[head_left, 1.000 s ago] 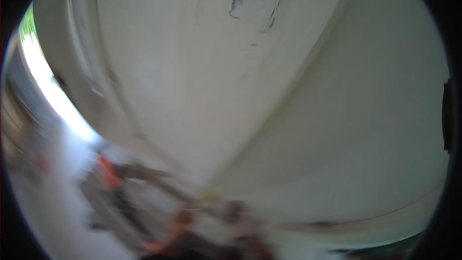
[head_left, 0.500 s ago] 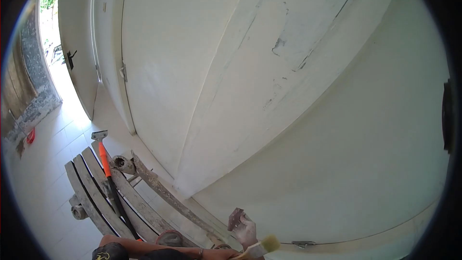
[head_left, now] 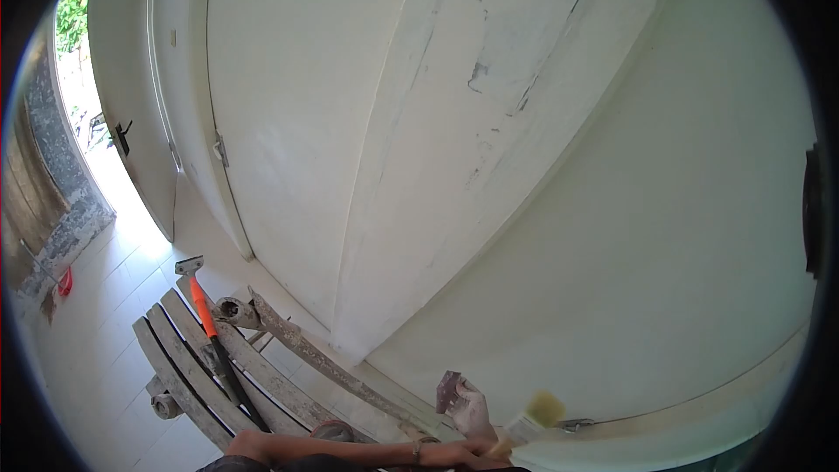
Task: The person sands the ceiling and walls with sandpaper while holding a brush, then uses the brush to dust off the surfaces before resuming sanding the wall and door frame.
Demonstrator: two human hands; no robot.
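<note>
At the bottom edge, my left arm reaches across from the left with a band on the wrist. My left hand (head_left: 474,453) is closed on the handle of a paintbrush (head_left: 528,426), whose pale yellowish bristles point up and right. Just above it is my right hand (head_left: 470,411), coated in whitish dust. Its fingers pinch a folded, brownish-red piece of sandpaper (head_left: 449,392). Both hands are close together in front of the pale wall (head_left: 568,315), and the sandpaper looks apart from it.
A worn slatted wooden bench (head_left: 188,367) stands at lower left. On it lies a long-handled scraper (head_left: 203,306) with an orange and black handle. Beyond are an open door (head_left: 131,96) and tiled floor (head_left: 114,297). A pale column (head_left: 454,175) has cracked, peeling paint.
Both hands, with the brush and sandpaper, have shifted right in view. The view itself has moved, so bench and scraper appear lower and further right, the column's cracks further left.
</note>
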